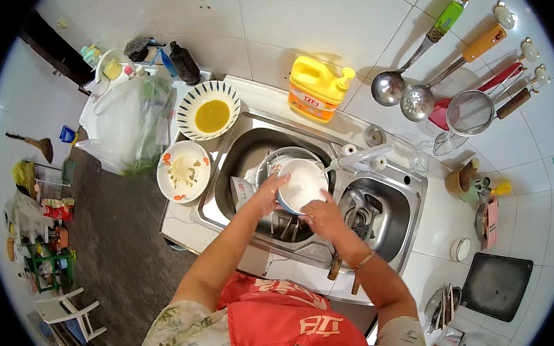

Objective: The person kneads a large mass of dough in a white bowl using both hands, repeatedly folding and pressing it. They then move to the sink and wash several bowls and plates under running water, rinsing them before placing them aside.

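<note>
Above the left basin of the steel sink (254,129), both hands hold a bowl (303,184), white inside with a blue outer wall. My left hand (267,195) grips its left rim, and my right hand (324,216) is closed at its lower right rim. Whitish liquid or foam seems to lie in the bowl. Below it, a larger bowl (285,154) and other dishes rest in the basin, partly hidden by the bowl and my hands. The faucet (358,156) reaches in from the right, its tip close to the bowl's rim.
Left of the sink stand a striped bowl of yellow liquid (212,116) and a plate with food scraps (184,171). A yellow detergent jug (318,89) is behind it. Ladles (389,87) and strainers (471,112) hang on the wall. The right basin holds metal utensils (361,211).
</note>
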A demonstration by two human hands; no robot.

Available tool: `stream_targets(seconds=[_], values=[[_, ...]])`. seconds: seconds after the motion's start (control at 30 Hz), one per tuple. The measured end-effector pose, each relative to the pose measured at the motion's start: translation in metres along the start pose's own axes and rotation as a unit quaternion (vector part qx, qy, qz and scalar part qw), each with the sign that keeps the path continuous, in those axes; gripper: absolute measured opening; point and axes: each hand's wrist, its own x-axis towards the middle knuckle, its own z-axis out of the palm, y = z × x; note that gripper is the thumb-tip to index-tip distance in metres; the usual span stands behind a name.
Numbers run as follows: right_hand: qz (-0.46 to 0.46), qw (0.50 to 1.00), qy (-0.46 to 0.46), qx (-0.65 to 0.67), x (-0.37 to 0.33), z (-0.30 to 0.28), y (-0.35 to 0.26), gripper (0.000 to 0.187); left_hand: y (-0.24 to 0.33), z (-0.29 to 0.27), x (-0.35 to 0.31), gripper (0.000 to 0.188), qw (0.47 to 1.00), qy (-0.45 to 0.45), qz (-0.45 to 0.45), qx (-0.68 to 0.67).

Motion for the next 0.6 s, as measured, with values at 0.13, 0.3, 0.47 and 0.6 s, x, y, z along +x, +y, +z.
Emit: stream_targets(seconds=[0.13, 0.3, 0.47, 0.6], values=[[0.121, 0.987, 0.075, 0.075, 0.008, 0.025, -0.028, 0.015, -0.013, 0.021, -0.007, 0.066, 0.991, 0.061, 0.063, 0.104], [-0.022, 0.997, -0.068, 0.012, -0.013, -0.027, -0.002, 0.032, -0.012, -0.006, 0.007, 0.063, 0.985, 0.046, 0.088, 0.139], [0.151, 0.973, 0.056, 0.166, 0.013, -0.017, 0.022, 0.038, -0.02, 0.003, 0.012, 0.063, 0.959, 0.086, 0.168, 0.212], [0.346, 0.65, 0.193, 0.649, 0.05, 0.004, 0.048, 0.016, -0.016, 0.001, 0.01, 0.063, 0.945, 0.126, 0.226, 0.201]])
